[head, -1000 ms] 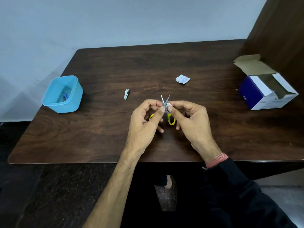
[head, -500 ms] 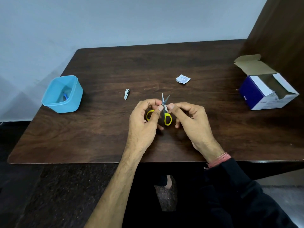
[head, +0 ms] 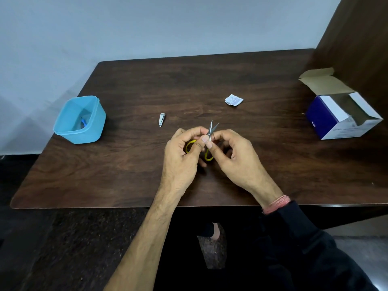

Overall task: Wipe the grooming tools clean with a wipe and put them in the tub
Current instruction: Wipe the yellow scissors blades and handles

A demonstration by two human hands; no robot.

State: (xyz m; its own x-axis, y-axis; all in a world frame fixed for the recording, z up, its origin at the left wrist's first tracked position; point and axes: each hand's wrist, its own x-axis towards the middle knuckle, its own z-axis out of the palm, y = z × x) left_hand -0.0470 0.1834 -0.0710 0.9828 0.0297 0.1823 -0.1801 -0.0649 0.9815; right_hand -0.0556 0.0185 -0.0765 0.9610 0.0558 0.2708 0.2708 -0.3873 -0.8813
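Note:
Small yellow-handled scissors (head: 212,128) stand blades-up and slightly apart over the table's middle. My left hand (head: 182,156) grips them by the handles. My right hand (head: 233,156) pinches a small white wipe (head: 209,140) against the base of the blades. A silver nail clipper (head: 161,119) lies on the table to the left of my hands. The light blue tub (head: 80,119) stands near the table's left edge with a blue-handled tool (head: 84,122) inside.
A torn white wipe sachet (head: 233,100) lies behind my hands. An opened blue-and-white cardboard box (head: 340,114) sits at the right edge beside a dark wooden panel (head: 357,49). The dark wooden table (head: 126,164) meets a pale wall at the back.
The scissors shifted slightly in my hands and the wipe slid down from higher on the blades to their base. Nothing else moved.

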